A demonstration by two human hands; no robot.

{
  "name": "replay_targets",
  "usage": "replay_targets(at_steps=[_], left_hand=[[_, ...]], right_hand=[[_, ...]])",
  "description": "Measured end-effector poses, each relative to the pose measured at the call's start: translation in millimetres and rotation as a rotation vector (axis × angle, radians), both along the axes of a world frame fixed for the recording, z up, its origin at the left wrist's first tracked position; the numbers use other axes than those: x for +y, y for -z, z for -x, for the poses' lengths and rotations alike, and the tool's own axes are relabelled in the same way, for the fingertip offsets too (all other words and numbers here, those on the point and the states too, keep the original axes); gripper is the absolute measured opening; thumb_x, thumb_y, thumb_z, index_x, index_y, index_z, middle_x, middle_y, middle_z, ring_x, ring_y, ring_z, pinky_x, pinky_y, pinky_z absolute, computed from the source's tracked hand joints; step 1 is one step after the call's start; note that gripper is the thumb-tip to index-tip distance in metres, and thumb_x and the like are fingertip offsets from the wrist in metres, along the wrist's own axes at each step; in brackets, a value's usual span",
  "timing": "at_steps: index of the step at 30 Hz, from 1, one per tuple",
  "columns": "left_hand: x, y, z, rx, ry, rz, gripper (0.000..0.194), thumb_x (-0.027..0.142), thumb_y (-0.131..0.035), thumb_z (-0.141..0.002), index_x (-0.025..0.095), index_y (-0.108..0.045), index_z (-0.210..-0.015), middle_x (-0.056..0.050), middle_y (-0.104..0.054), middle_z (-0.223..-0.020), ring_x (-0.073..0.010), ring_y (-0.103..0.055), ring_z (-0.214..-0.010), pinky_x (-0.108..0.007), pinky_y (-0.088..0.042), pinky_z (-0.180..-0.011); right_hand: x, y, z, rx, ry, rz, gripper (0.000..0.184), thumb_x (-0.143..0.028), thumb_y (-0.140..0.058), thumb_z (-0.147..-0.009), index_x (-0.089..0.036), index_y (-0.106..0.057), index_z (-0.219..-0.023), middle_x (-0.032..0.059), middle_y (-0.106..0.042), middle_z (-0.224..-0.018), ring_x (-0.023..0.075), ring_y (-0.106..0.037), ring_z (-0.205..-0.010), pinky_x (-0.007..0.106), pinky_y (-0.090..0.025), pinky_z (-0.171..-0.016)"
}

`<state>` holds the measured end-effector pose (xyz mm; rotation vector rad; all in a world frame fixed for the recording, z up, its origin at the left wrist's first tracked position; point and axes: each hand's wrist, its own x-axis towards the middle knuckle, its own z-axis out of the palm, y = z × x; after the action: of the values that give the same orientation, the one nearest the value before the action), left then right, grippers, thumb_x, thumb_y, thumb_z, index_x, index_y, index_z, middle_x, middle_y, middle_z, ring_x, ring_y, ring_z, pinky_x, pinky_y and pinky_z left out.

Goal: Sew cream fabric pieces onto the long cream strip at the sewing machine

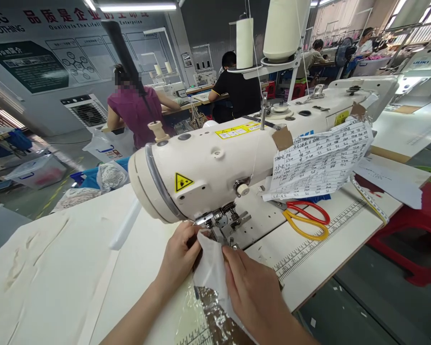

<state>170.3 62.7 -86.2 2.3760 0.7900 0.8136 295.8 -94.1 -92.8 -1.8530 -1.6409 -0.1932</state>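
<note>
A white sewing machine [197,167] stands across the table, its needle area just beyond my hands. Below the needle bar lies a thin white piece of fabric [210,266], its far end close to the presser foot. My left hand [181,249] pinches the fabric's upper left edge between thumb and fingers, right beside the needle area. On the other side, my right hand [253,282] grips the right edge of the same fabric. The fingertips of both hands are partly hidden by the cloth and the machine.
Scissors [307,220] with red and yellow handles lie right of the needle area. A handwritten sheet [319,163] is taped to the machine, and a tape measure [369,201] hangs nearby. Ruler marks run along the table edge. Thread cones [285,31] stand above; people sit working behind.
</note>
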Motion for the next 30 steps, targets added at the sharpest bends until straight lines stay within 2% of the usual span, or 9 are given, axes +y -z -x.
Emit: replay_targets(at_steps=[9, 16, 20, 23, 26, 30], left_hand=[[-2.3, 4.3, -5.0, 0.075, 0.003, -0.244, 0.013, 0.020, -0.046, -0.084, 0.020, -0.059, -0.089, -0.007, -0.063, -0.086, -0.0232, -0.058, -0.080, -0.036, -0.048, -0.069], [2.6, 4.0, -0.9, 0.027, -0.002, -0.109, 0.021, 0.030, -0.045, -0.095, 0.022, -0.062, -0.085, -0.004, -0.066, -0.085, -0.0193, -0.062, -0.080, -0.029, -0.049, -0.068], [3.1, 3.2, 0.7, 0.019, 0.006, -0.128, 0.022, 0.030, -0.047, -0.097, 0.021, -0.063, -0.085, -0.003, -0.066, -0.085, -0.0183, -0.063, -0.079, -0.028, -0.049, -0.067], [3.5, 4.0, 1.0, 0.015, 0.031, -0.231, 0.017, 0.024, -0.049, -0.096, 0.020, -0.061, -0.086, -0.004, -0.066, -0.086, -0.0184, -0.062, -0.079, -0.028, -0.049, -0.066], [3.2, 3.0, 0.7, 0.010, 0.086, -0.402, 0.014, 0.013, -0.048, -0.095, 0.019, -0.060, -0.090, -0.005, -0.066, -0.088, -0.0194, -0.061, -0.083, -0.030, -0.051, -0.070], [0.8, -1.5, -0.7, 0.052, 0.176, -0.613, 0.026, 0.000, -0.043, -0.089, 0.017, -0.060, -0.097, -0.007, -0.066, -0.091, -0.0209, -0.060, -0.085, -0.032, -0.053, -0.075]], right_hand=[[-0.2, 0.6, 0.0, -0.017, -0.023, 0.062, 0.035, -0.008, -0.045, -0.092, -0.008, -0.061, -0.124, 0.0122, -0.075, -0.093, 0.0240, -0.073, -0.067, 0.031, -0.057, -0.048], [0.7, -0.1, 0.2, -0.003, 0.000, 0.020, 0.036, -0.008, -0.040, -0.093, -0.008, -0.062, -0.120, 0.0114, -0.075, -0.091, 0.0242, -0.073, -0.066, 0.033, -0.056, -0.047], [1.3, -0.3, 0.3, 0.002, 0.002, 0.023, 0.036, -0.008, -0.040, -0.093, -0.007, -0.063, -0.120, 0.0115, -0.075, -0.090, 0.0253, -0.073, -0.067, 0.034, -0.056, -0.046], [1.3, -1.2, 0.4, 0.006, -0.008, 0.030, 0.035, -0.008, -0.042, -0.092, -0.006, -0.063, -0.120, 0.0121, -0.075, -0.089, 0.0258, -0.074, -0.067, 0.035, -0.058, -0.046], [1.6, -2.5, 0.5, 0.016, -0.009, 0.060, 0.035, -0.007, -0.044, -0.091, -0.007, -0.062, -0.122, 0.0113, -0.074, -0.089, 0.0254, -0.073, -0.067, 0.033, -0.056, -0.044], [3.8, -1.6, 2.4, -0.046, 0.013, 0.068, 0.036, -0.004, -0.050, -0.088, -0.008, -0.062, -0.122, 0.0121, -0.075, -0.090, 0.0234, -0.073, -0.065, 0.030, -0.055, -0.045]])
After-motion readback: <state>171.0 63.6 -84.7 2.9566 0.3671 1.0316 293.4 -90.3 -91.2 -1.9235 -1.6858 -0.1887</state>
